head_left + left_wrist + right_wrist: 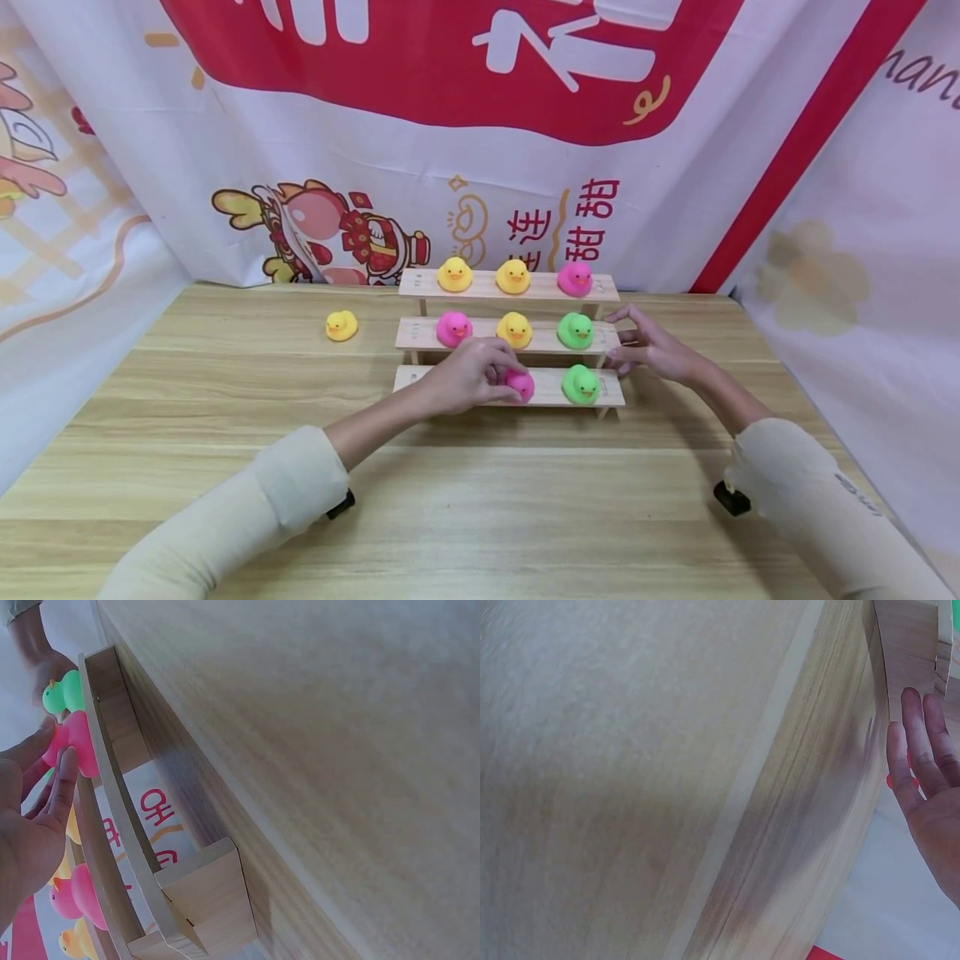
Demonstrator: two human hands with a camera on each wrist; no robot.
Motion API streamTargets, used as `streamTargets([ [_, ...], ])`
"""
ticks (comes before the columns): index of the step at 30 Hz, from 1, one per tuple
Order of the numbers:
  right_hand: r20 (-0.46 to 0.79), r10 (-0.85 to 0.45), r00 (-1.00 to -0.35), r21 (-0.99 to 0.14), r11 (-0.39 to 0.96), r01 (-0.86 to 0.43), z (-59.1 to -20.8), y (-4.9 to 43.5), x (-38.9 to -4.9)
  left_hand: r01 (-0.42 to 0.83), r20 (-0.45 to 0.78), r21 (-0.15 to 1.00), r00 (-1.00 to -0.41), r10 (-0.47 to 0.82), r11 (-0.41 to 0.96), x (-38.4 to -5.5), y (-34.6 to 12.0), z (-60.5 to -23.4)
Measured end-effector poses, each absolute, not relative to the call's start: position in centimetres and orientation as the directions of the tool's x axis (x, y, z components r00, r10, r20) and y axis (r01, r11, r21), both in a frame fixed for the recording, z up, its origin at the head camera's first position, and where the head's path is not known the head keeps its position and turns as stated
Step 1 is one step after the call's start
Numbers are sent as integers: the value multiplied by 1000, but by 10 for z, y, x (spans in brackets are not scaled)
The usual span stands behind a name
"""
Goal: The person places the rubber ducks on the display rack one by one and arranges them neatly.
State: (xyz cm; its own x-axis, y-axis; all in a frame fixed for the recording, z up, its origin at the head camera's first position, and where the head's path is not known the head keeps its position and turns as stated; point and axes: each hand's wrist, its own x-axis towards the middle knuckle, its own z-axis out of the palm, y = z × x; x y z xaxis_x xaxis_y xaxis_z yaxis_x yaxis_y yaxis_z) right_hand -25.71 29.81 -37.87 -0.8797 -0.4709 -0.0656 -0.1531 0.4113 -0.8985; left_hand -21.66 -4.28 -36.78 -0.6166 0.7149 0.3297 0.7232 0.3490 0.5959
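Note:
My left hand (pixel 474 377) pinches a pink rubber duck (pixel 521 384) at the middle of the bottom step of a three-step wooden rack (pixel 543 400). In the left wrist view, the fingers lie about the head of that pink duck, and its base meets the board. At the rack's right end is my right hand (pixel 654 350), its fingers extended by the middle and bottom steps; whether they touch the wood I cannot tell. To the right of the pinched duck sits a green duck (pixel 581 384). The bottom step's left part is partly hidden by my left hand.
On the middle step stand a pink duck (pixel 454 329), a yellow duck (pixel 513 330) and a green duck (pixel 575 331). Two yellow ducks and a pink duck (pixel 575 278) line the top step. Another yellow duck (pixel 342 326) lies on the table left of the rack. A printed cloth (pixel 360 142) hangs behind.

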Motion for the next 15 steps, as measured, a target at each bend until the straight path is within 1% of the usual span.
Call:
streamTargets([
  [8,-57,-474,-879,-901,403,-159,-379,298,-257,745,349,580,-593,726,330,-218,-44,-368],
  [15,-58,-475,-878,-900,405,-159,-379,298,-257,735,343,591,-602,721,332,-218,-44,-368],
])
